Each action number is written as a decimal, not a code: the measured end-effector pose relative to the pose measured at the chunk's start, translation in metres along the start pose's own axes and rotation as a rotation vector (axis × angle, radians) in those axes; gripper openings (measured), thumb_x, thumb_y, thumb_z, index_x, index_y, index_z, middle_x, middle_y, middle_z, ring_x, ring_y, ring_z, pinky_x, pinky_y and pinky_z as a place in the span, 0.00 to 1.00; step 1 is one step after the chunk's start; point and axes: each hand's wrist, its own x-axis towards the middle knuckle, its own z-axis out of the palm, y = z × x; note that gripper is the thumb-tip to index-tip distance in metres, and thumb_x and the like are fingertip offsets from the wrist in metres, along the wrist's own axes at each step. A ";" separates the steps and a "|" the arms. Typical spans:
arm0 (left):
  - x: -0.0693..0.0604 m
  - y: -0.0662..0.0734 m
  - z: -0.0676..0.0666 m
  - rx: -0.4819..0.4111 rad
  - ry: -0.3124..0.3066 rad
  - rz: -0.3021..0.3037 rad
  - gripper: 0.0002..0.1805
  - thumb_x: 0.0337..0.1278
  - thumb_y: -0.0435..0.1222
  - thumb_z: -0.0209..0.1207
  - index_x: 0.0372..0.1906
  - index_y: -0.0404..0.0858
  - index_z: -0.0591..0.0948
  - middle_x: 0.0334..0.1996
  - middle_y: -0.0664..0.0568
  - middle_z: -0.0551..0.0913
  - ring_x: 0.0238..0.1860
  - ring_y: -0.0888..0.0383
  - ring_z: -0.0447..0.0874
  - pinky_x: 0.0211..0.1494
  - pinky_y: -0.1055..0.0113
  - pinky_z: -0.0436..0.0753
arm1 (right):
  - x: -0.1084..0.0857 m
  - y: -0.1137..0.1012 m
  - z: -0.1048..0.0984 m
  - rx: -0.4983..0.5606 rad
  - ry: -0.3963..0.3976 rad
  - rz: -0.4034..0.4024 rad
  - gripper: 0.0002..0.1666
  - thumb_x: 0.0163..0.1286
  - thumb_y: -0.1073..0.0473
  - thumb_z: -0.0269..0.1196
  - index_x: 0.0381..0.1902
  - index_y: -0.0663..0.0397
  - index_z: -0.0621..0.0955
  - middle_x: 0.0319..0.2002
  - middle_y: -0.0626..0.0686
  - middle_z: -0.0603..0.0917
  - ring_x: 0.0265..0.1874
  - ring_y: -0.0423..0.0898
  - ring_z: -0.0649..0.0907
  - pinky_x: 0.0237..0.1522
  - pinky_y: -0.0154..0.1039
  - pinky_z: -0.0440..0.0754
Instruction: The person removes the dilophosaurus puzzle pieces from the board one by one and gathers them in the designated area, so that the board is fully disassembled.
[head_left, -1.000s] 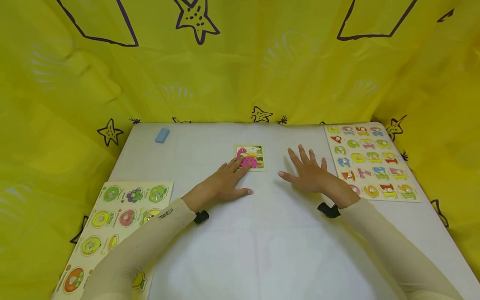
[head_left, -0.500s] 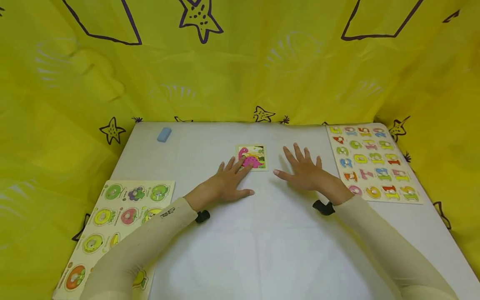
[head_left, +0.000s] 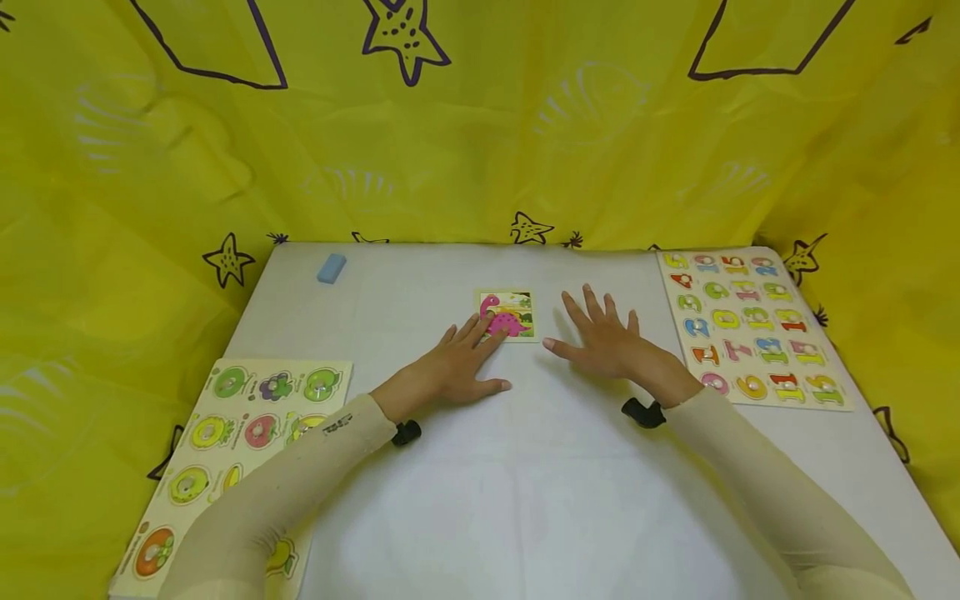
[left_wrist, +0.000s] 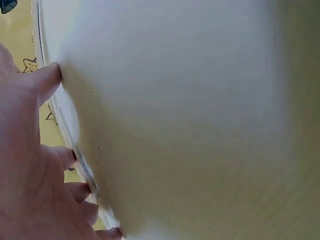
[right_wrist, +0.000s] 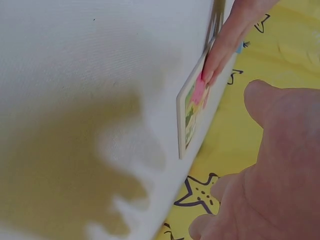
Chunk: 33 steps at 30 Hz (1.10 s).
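A small square dinosaur puzzle (head_left: pixel 521 310) with a pink dinosaur lies flat near the middle of the white table. My left hand (head_left: pixel 459 367) has its fingers spread, and the fingertips rest on the puzzle's lower left part; the thumb points right, off the puzzle. To the right of the puzzle, my right hand (head_left: pixel 606 343) is spread with nothing in it and casts a shadow on the table. In the right wrist view the puzzle (right_wrist: pixel 192 112) stands beyond my right hand (right_wrist: pixel 280 170), with left-hand fingers touching it. The left wrist view shows my left hand (left_wrist: pixel 35 165), fingers extended.
A fruit puzzle board (head_left: pixel 247 454) lies at the left, partly under the left sleeve. At the right is a number board (head_left: pixel 750 329). A blue block (head_left: pixel 332 268) sits at the back left. A yellow patterned curtain (head_left: pixel 480 125) surrounds the table's back and sides.
My right hand has moved slightly left, closer to the puzzle. My left hand remains on the puzzle, and the head view has shifted a little.
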 end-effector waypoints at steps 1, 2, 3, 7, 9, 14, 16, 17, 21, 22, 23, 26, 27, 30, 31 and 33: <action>0.000 0.000 0.000 0.001 -0.001 0.000 0.52 0.71 0.69 0.50 0.88 0.51 0.45 0.87 0.47 0.35 0.87 0.45 0.31 0.86 0.43 0.42 | 0.000 -0.001 0.000 -0.001 0.000 -0.003 0.62 0.74 0.17 0.43 0.88 0.44 0.38 0.85 0.65 0.29 0.81 0.76 0.36 0.71 0.84 0.35; 0.000 0.000 0.000 0.003 0.000 -0.001 0.52 0.71 0.69 0.50 0.88 0.51 0.45 0.87 0.47 0.35 0.87 0.45 0.32 0.86 0.43 0.42 | 0.000 -0.001 0.000 -0.003 0.000 -0.005 0.61 0.74 0.17 0.43 0.88 0.44 0.38 0.85 0.65 0.29 0.81 0.76 0.36 0.71 0.84 0.35; 0.000 0.000 0.000 0.008 0.000 -0.001 0.52 0.71 0.69 0.50 0.88 0.51 0.45 0.87 0.47 0.35 0.87 0.45 0.32 0.86 0.43 0.42 | 0.001 -0.002 0.000 -0.005 -0.002 -0.006 0.61 0.74 0.17 0.43 0.88 0.44 0.38 0.85 0.64 0.29 0.81 0.75 0.36 0.71 0.84 0.36; 0.001 -0.001 0.001 0.021 -0.001 0.000 0.52 0.71 0.70 0.49 0.88 0.51 0.45 0.87 0.47 0.35 0.87 0.45 0.32 0.86 0.42 0.43 | 0.003 -0.005 0.000 -0.010 -0.003 -0.009 0.61 0.74 0.17 0.43 0.88 0.43 0.37 0.85 0.64 0.29 0.82 0.75 0.36 0.71 0.84 0.36; 0.002 -0.001 0.001 0.029 0.000 0.007 0.52 0.71 0.70 0.50 0.88 0.51 0.45 0.87 0.46 0.35 0.87 0.45 0.33 0.86 0.42 0.44 | 0.004 -0.006 -0.001 -0.012 -0.005 -0.009 0.61 0.74 0.18 0.43 0.88 0.43 0.37 0.85 0.63 0.29 0.82 0.74 0.36 0.72 0.84 0.36; 0.004 -0.001 -0.002 0.054 0.010 0.039 0.53 0.71 0.69 0.51 0.88 0.49 0.45 0.87 0.46 0.37 0.87 0.46 0.35 0.86 0.44 0.47 | 0.006 -0.011 -0.001 -0.023 -0.009 -0.007 0.60 0.75 0.18 0.42 0.88 0.42 0.36 0.85 0.63 0.29 0.82 0.74 0.35 0.72 0.84 0.36; 0.004 0.000 -0.002 0.041 0.008 0.051 0.53 0.71 0.68 0.52 0.88 0.49 0.46 0.87 0.45 0.38 0.87 0.46 0.35 0.86 0.45 0.47 | 0.006 -0.012 -0.001 -0.029 -0.009 -0.006 0.60 0.75 0.18 0.42 0.87 0.42 0.36 0.85 0.63 0.28 0.82 0.74 0.35 0.72 0.84 0.36; 0.005 0.000 -0.002 0.035 0.006 0.055 0.53 0.71 0.68 0.52 0.88 0.49 0.46 0.87 0.45 0.38 0.87 0.45 0.35 0.86 0.45 0.47 | 0.007 -0.012 -0.001 -0.029 -0.009 -0.007 0.60 0.75 0.18 0.42 0.87 0.42 0.36 0.85 0.63 0.28 0.82 0.74 0.35 0.71 0.84 0.36; 0.005 0.001 0.000 0.031 -0.008 0.053 0.53 0.70 0.70 0.51 0.88 0.50 0.46 0.87 0.46 0.37 0.87 0.45 0.34 0.86 0.46 0.47 | 0.007 -0.013 0.000 -0.033 -0.010 -0.010 0.60 0.75 0.18 0.42 0.87 0.42 0.36 0.85 0.63 0.28 0.82 0.74 0.35 0.71 0.84 0.37; 0.005 0.001 0.001 0.037 -0.009 0.049 0.53 0.70 0.70 0.51 0.88 0.50 0.46 0.87 0.46 0.36 0.87 0.46 0.33 0.86 0.46 0.47 | 0.008 -0.013 0.000 -0.031 -0.010 -0.012 0.59 0.75 0.19 0.43 0.87 0.42 0.36 0.85 0.63 0.28 0.82 0.74 0.35 0.71 0.84 0.37; 0.005 0.001 0.002 0.048 -0.009 0.046 0.53 0.70 0.71 0.50 0.88 0.50 0.46 0.87 0.46 0.36 0.87 0.46 0.33 0.86 0.46 0.47 | 0.008 -0.013 0.000 -0.031 -0.010 -0.013 0.59 0.76 0.19 0.43 0.88 0.42 0.36 0.85 0.63 0.28 0.82 0.74 0.35 0.71 0.84 0.37; 0.005 0.000 0.004 0.057 0.000 0.048 0.53 0.70 0.71 0.50 0.88 0.52 0.46 0.87 0.46 0.37 0.87 0.46 0.33 0.86 0.46 0.47 | 0.009 -0.014 0.000 -0.032 -0.010 -0.015 0.59 0.76 0.19 0.43 0.87 0.42 0.36 0.85 0.63 0.28 0.82 0.75 0.36 0.71 0.84 0.37; 0.005 0.000 0.004 0.059 0.002 0.050 0.52 0.70 0.70 0.50 0.88 0.52 0.46 0.87 0.46 0.36 0.87 0.45 0.33 0.86 0.46 0.48 | 0.010 -0.014 0.001 -0.032 -0.010 -0.016 0.59 0.76 0.19 0.43 0.87 0.41 0.36 0.85 0.63 0.28 0.82 0.75 0.36 0.71 0.84 0.37; 0.005 0.001 0.003 0.059 0.003 0.056 0.52 0.70 0.70 0.51 0.88 0.53 0.47 0.87 0.45 0.38 0.87 0.45 0.34 0.86 0.44 0.49 | 0.014 -0.015 0.000 -0.034 -0.009 -0.018 0.58 0.77 0.20 0.43 0.87 0.41 0.35 0.85 0.63 0.29 0.81 0.76 0.37 0.71 0.84 0.37; 0.005 0.002 0.003 0.059 0.004 0.057 0.52 0.70 0.70 0.51 0.88 0.53 0.47 0.87 0.45 0.38 0.87 0.45 0.34 0.86 0.44 0.49 | 0.016 -0.015 0.000 -0.031 -0.011 -0.019 0.58 0.77 0.21 0.44 0.87 0.41 0.35 0.85 0.64 0.29 0.81 0.76 0.37 0.72 0.84 0.37; 0.005 0.004 0.001 0.063 -0.005 0.050 0.52 0.70 0.69 0.51 0.88 0.52 0.47 0.87 0.44 0.39 0.87 0.45 0.34 0.86 0.44 0.49 | 0.020 -0.017 -0.001 -0.025 -0.011 -0.022 0.57 0.78 0.22 0.44 0.87 0.42 0.36 0.85 0.65 0.30 0.81 0.77 0.37 0.72 0.84 0.37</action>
